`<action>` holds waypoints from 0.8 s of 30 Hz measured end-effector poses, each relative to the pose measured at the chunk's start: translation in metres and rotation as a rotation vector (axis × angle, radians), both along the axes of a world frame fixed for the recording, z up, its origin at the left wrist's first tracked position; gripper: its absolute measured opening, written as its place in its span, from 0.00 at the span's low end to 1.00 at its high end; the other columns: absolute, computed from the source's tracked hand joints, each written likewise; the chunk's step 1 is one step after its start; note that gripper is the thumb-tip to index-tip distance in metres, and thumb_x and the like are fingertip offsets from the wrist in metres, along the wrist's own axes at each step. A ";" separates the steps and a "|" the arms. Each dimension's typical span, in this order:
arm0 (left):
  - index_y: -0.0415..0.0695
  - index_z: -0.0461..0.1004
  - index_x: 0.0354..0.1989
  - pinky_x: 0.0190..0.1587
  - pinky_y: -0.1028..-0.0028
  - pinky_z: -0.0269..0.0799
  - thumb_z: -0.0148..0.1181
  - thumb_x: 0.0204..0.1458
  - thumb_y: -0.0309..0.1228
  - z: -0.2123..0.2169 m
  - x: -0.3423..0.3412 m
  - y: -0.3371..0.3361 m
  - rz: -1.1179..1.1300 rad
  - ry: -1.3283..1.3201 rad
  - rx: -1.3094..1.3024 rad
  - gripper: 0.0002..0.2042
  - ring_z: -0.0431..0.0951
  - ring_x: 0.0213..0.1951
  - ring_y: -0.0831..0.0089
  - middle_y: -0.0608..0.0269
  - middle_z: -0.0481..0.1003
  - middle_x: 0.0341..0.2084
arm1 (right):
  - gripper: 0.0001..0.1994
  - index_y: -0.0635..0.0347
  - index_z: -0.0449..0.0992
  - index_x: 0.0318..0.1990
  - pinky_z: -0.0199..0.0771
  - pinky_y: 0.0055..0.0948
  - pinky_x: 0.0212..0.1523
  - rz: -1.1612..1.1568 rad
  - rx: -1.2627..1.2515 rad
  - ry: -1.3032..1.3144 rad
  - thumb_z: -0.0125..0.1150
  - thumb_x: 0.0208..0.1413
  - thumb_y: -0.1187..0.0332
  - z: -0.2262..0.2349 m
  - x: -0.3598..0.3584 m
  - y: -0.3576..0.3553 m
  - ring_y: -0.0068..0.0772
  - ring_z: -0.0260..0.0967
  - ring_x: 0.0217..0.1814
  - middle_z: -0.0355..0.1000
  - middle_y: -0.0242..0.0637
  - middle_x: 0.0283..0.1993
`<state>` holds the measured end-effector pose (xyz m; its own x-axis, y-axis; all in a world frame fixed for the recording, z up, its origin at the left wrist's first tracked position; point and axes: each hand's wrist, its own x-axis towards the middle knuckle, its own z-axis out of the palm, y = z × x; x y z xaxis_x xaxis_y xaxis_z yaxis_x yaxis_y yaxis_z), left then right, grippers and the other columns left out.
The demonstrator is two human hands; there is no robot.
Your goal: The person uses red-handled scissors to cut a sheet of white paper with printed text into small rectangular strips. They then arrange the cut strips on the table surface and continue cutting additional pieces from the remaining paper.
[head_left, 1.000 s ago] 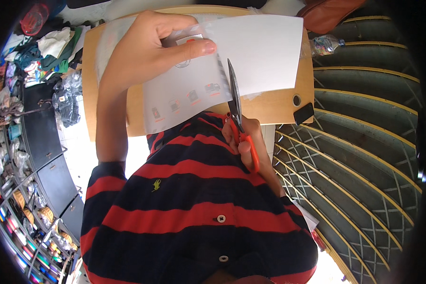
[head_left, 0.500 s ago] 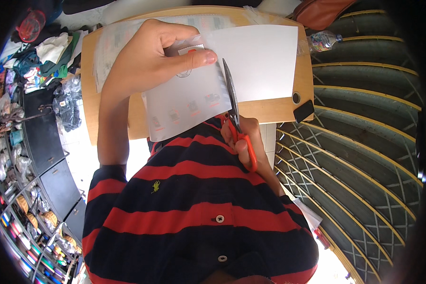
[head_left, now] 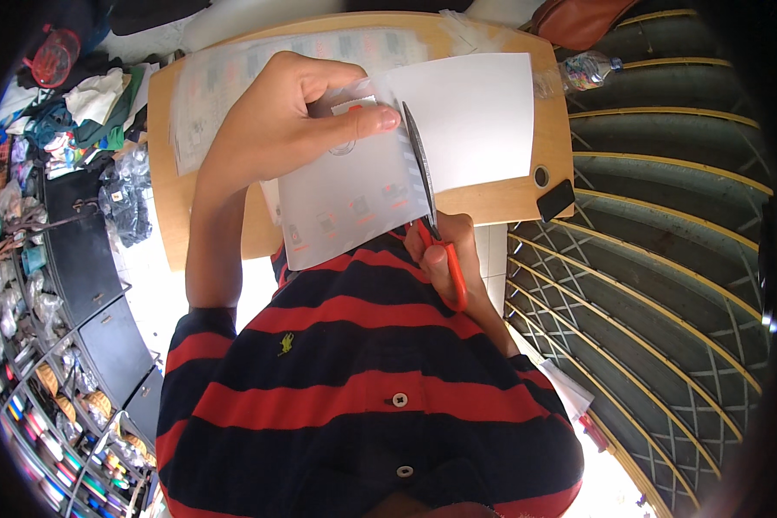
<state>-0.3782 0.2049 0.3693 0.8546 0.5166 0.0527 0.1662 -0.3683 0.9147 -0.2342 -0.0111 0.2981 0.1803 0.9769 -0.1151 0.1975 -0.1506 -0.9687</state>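
My left hand (head_left: 272, 129) is closed on a translucent sheet (head_left: 341, 194) with small red and grey printed marks, pinching its upper part between thumb and fingers. To the right, a plain white sheet (head_left: 483, 116) spreads over the table; whether the two are joined cannot be made out. Red-handled scissors (head_left: 420, 160) are in my right hand (head_left: 459, 242), fingers wrapped round the handles. Their dark blades point away from me along the right edge of the printed sheet, with the tips close to my left thumb. The blades look nearly together.
Under the sheets is a wooden table (head_left: 548, 112), with more printed sheets (head_left: 207, 86) at its far left. A black phone (head_left: 555, 201) lies at the right edge. Beyond that are a plastic bottle (head_left: 589, 71) and a slatted metal shutter (head_left: 665, 224). Cluttered shelves (head_left: 52, 345) stand left.
My left hand and the printed sheet have shifted slightly toward me and to the right. The white sheet's right edge has moved left. My right hand and the scissors have barely moved.
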 end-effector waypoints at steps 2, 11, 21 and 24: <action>0.36 0.74 0.23 0.16 0.83 0.44 0.64 0.49 0.29 -0.001 0.001 -0.001 0.008 -0.006 -0.021 0.09 0.56 0.16 0.93 0.76 0.64 0.14 | 0.33 0.62 0.66 0.19 0.59 0.30 0.19 -0.013 0.002 -0.005 0.53 0.50 0.35 -0.002 0.000 0.000 0.33 0.59 0.16 0.60 0.35 0.14; 0.38 0.72 0.20 0.15 0.81 0.41 0.65 0.48 0.30 -0.003 0.009 -0.003 -0.048 -0.021 -0.077 0.11 0.52 0.14 0.93 0.77 0.60 0.12 | 0.40 0.61 0.62 0.19 0.49 0.19 0.13 -0.075 0.027 0.008 0.40 0.46 0.24 0.001 -0.004 0.007 0.15 0.50 0.12 0.55 0.26 0.14; 0.40 0.71 0.19 0.17 0.80 0.42 0.65 0.48 0.33 -0.015 0.028 -0.002 -0.069 0.081 -0.174 0.13 0.52 0.16 0.93 0.80 0.58 0.11 | 0.38 0.62 0.63 0.18 0.51 0.19 0.12 -0.072 0.031 0.034 0.36 0.55 0.31 -0.008 0.006 0.011 0.17 0.53 0.11 0.58 0.28 0.14; 0.41 0.71 0.18 0.17 0.80 0.42 0.65 0.49 0.33 -0.016 0.037 0.005 -0.087 0.098 -0.194 0.13 0.52 0.17 0.92 0.80 0.58 0.12 | 0.37 0.63 0.63 0.19 0.51 0.20 0.12 -0.104 0.054 0.013 0.35 0.57 0.33 -0.012 0.010 0.021 0.18 0.54 0.10 0.57 0.28 0.13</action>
<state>-0.3407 0.2098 0.3531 0.8926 0.4328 -0.1262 0.2333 -0.2040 0.9508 -0.2238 0.0098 0.2865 0.2795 0.9579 -0.0662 0.1709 -0.1175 -0.9783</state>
